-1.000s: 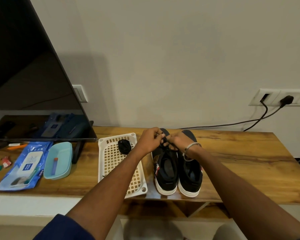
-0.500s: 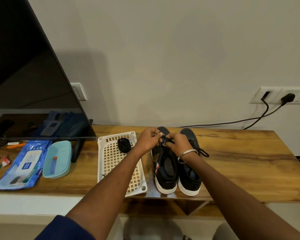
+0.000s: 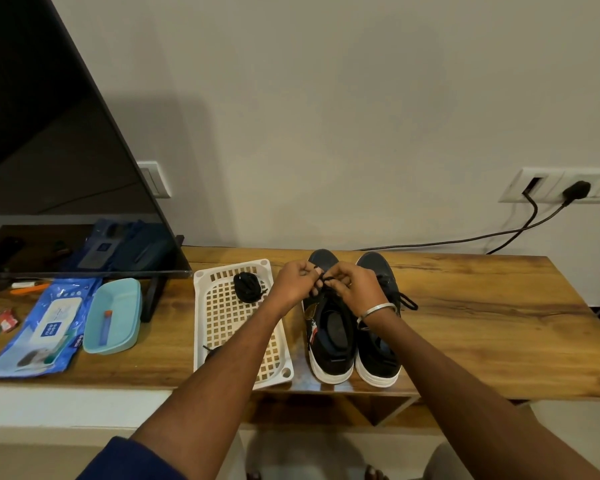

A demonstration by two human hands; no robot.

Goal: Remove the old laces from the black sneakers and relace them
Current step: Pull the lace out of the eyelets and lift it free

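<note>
Fingers (image 3: 313, 276) of both hands curl tight, pinching the black lace (image 3: 326, 280) over the left sneaker (image 3: 329, 327) on the counter (image 3: 482, 306), probably to work it through the eyelets.

Both my arms extend forward, left hand (image 3: 293, 284) and right hand (image 3: 352, 289) close together at the far end, fingers curled, pinching a black lace (image 3: 323, 279).

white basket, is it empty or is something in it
Not empty: a bundled black lace lies in the far end of the white basket.
</note>
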